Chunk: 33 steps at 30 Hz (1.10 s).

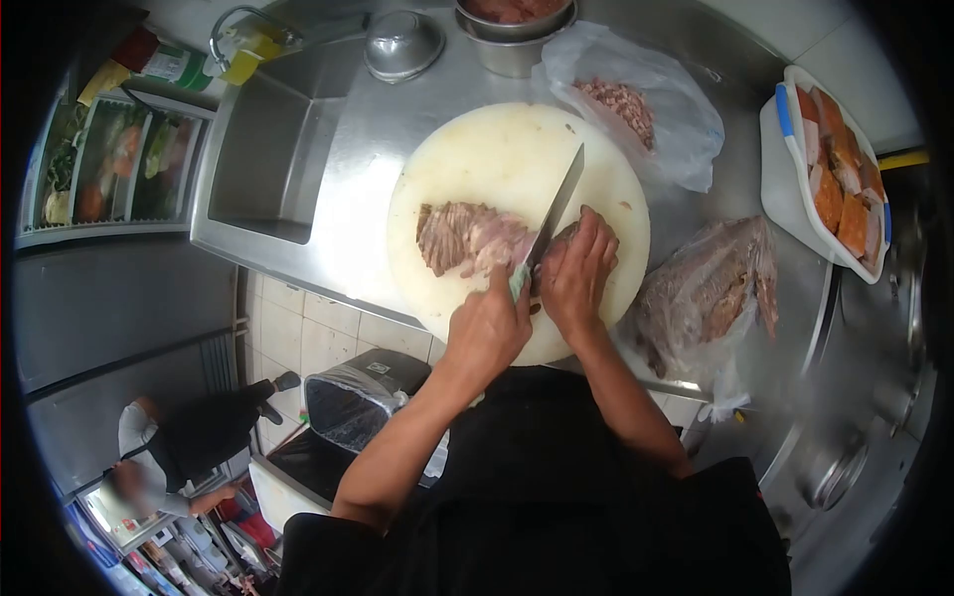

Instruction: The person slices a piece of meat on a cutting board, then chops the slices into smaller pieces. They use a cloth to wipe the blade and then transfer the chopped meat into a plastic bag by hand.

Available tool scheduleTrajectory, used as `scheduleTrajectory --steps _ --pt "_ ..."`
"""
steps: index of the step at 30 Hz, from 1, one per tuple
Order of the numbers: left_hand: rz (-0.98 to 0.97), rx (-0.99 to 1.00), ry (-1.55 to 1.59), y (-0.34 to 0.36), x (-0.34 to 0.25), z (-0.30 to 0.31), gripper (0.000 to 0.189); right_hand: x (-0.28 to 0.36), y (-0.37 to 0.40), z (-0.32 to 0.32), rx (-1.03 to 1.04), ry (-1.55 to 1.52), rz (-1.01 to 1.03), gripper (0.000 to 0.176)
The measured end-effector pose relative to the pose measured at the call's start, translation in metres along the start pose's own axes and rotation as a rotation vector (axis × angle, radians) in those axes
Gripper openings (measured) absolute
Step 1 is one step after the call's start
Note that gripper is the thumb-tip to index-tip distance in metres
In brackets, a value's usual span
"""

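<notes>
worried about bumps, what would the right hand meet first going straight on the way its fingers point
Across the cutting board, the right hand would probably meet the plastic bag of chopped meat first; the knife blade seems just left, though depth is unclear.

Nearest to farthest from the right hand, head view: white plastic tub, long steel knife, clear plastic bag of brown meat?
1. Long steel knife, just left of the right hand.
2. Clear plastic bag of brown meat, right of it.
3. White plastic tub, farther right.
</notes>
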State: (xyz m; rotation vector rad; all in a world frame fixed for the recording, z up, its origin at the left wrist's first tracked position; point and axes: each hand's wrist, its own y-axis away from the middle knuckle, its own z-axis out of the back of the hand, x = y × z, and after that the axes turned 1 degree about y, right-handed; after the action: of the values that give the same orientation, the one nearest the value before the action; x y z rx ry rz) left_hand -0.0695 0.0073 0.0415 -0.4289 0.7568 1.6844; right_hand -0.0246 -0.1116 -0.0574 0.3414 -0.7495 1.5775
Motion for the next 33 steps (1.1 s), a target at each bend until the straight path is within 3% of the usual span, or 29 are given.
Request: scheduleTrajectory --steps 6,10,12,15,17,19,21,23,24,33 --pt "0.095 0.099 -0.129 0.054 0.023 0.003 0.029 -0.001 0.000 0.003 0.009 -0.049 0.012 0.063" --pt "-0.045 -0.062 0.010 -0.017 0.013 -0.024 0.027 -0.004 0.004 -0.003 -0.048 -0.015 0.055 0.062" --pt "-0.213 -0.197 0.034 -0.049 0.009 -0.034 0.029 -0.004 0.001 -0.003 -0.072 -0.029 0.029 0.058" --pt "-0.209 -0.183 0.030 -0.064 0.010 -0.027 0.030 -0.009 -0.004 0.006 -0.069 -0.104 0.054 0.052" --pt "-0.253 -0.278 0.023 -0.061 0.011 -0.023 0.030 -0.011 -0.006 0.008 -0.098 -0.120 0.101 0.048" --pt "-0.007 -0.155 0.091 -0.049 -0.005 0.000 0.030 -0.013 -0.004 0.010 -0.082 -0.130 0.086 0.048" --pt "-0.078 -0.180 0.124 -0.037 -0.008 0.015 0.029 -0.013 -0.003 0.008 -0.080 -0.124 0.073 0.048" --pt "0.064 -0.055 0.098 -0.025 -0.015 0.028 0.033 -0.014 -0.002 0.006 -0.081 -0.118 0.059 0.049" --pt "-0.033 -0.113 0.101 -0.020 -0.005 0.021 0.031 -0.014 -0.002 0.005 -0.086 -0.119 0.060 0.049" --pt "0.022 0.008 -0.054 0.026 0.013 0.001 0.028 -0.011 -0.003 0.005 -0.104 -0.093 0.067 0.048"
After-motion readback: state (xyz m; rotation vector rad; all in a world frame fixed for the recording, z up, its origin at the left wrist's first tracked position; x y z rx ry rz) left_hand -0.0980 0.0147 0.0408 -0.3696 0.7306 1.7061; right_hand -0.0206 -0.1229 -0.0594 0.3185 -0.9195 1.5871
